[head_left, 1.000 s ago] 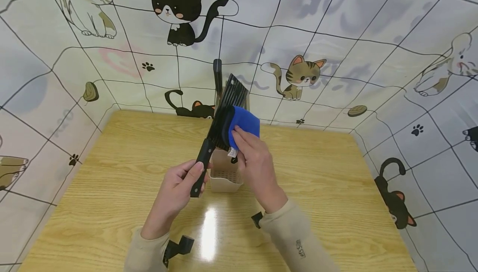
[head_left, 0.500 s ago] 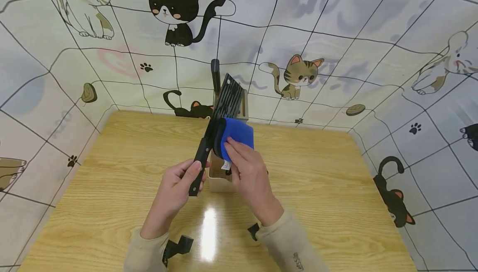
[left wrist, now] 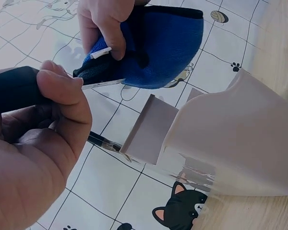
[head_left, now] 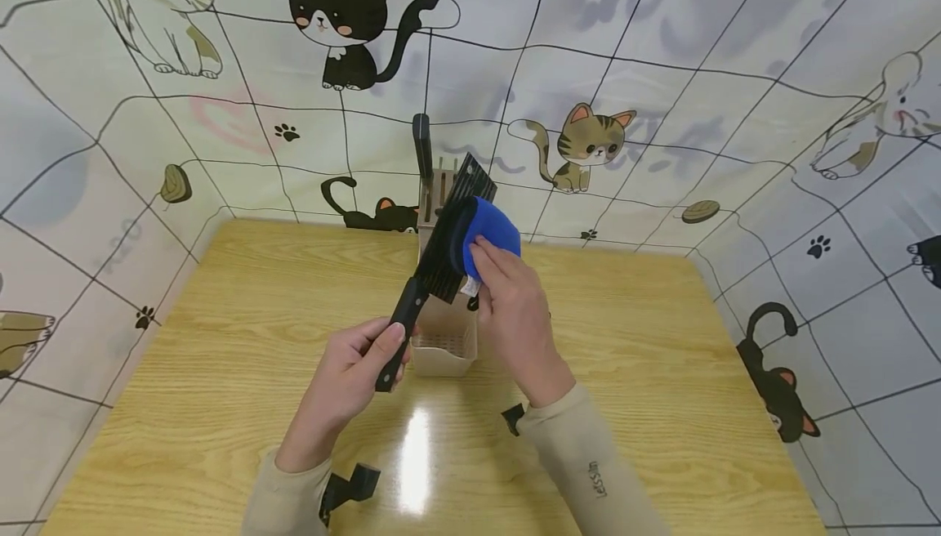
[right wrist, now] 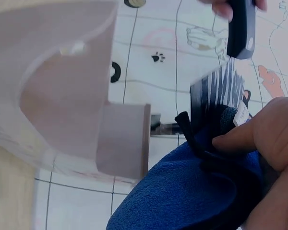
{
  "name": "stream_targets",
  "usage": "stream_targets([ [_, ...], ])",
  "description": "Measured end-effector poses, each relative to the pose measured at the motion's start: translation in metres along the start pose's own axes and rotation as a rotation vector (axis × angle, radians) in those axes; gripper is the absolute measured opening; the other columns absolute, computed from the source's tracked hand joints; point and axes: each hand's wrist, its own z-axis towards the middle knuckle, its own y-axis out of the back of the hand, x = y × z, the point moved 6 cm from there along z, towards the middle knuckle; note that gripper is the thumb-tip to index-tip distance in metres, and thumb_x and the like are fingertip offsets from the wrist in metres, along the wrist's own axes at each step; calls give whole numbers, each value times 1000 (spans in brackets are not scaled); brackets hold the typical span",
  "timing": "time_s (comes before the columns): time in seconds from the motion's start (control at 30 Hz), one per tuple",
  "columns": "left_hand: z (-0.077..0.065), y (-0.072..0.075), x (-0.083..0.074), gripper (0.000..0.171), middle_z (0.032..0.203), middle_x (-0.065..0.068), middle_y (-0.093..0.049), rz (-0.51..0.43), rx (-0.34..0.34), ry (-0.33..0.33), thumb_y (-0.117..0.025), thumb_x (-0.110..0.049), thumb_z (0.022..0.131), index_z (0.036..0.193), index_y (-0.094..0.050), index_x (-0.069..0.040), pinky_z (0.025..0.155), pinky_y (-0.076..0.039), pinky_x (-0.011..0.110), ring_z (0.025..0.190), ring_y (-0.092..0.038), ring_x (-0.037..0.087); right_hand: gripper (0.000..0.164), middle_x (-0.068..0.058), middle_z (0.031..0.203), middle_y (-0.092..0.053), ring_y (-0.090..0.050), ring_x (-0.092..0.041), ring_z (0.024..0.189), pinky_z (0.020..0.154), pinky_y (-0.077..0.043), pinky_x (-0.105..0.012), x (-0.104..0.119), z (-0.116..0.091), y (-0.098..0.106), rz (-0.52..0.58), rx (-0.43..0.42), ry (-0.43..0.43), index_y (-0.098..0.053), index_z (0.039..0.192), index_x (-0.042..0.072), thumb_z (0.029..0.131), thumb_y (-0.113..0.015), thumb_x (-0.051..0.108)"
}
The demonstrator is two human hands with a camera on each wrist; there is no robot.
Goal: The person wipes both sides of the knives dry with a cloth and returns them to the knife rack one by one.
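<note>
In the head view my left hand grips the black riveted handle of a cleaver. Its broad dark blade tilts up and away to the right, and shows striped reflections in the right wrist view. My right hand pinches a blue cloth with a black border and a small white tag. The cloth lies against the blade's right side and covers much of it. From the left wrist, the right thumb shows on the cloth, while part of the blade is hidden behind it.
Behind the cleaver stands a beige knife holder with a perforated front compartment. Another black-handled knife sits upright in its back slots. The wooden table meets a cat-printed cloth wall at the back and sides.
The cloth first slid down the blade toward the handle, then back up toward the tip. The blade has swung slightly right, uncovering the holder's slots. My left hand keeps its grip.
</note>
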Motion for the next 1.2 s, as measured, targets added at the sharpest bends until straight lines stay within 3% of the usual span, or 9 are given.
stream_targets([
  [0.23,-1,-1,-2,31,77,18,-59,15,30,-12,-46,-13,111,109,-68,10,51,-46,24,60,-55,12,40,-22,129,-69,-66,-40,118,102,-52,-52,-20,17,3,-18,-14,-30,-69,126,-8,88,-63,-16],
  [0.37,-1,-3,-2,30,74,12,-57,19,56,-22,-45,-12,111,101,-66,8,50,-42,24,58,-52,12,40,-22,130,-68,-66,-40,118,103,-51,-50,-25,21,5,-16,-22,-39,-69,126,-7,88,-62,-16],
  [0.47,0,-4,-2,31,72,8,-56,21,58,-20,-45,-12,111,96,-64,7,49,-41,24,56,-51,12,40,-22,128,-69,-67,-40,116,101,-53,-51,-20,20,5,-3,-37,-13,-70,125,-7,87,-62,-17],
  [0.77,2,-2,-2,40,77,8,-60,2,15,35,-42,-17,113,110,-65,15,54,-46,24,61,-55,12,39,-20,125,-71,-69,-38,112,97,-55,-48,9,11,3,34,-56,107,-72,122,-6,86,-64,-17],
  [1.0,4,-1,0,45,82,21,-61,-21,-48,86,-40,-22,114,107,-66,14,57,-48,25,64,-57,14,36,-17,129,-70,-68,-36,115,97,-55,-48,27,0,2,16,0,135,-72,125,-2,90,-67,-11],
  [1.2,5,-3,1,48,80,16,-59,-53,-79,116,-38,-23,114,110,-65,16,56,-46,24,62,-55,13,34,-15,129,-71,-68,-35,114,94,-56,-48,34,-7,3,-7,8,129,-73,125,1,92,-68,-8],
])
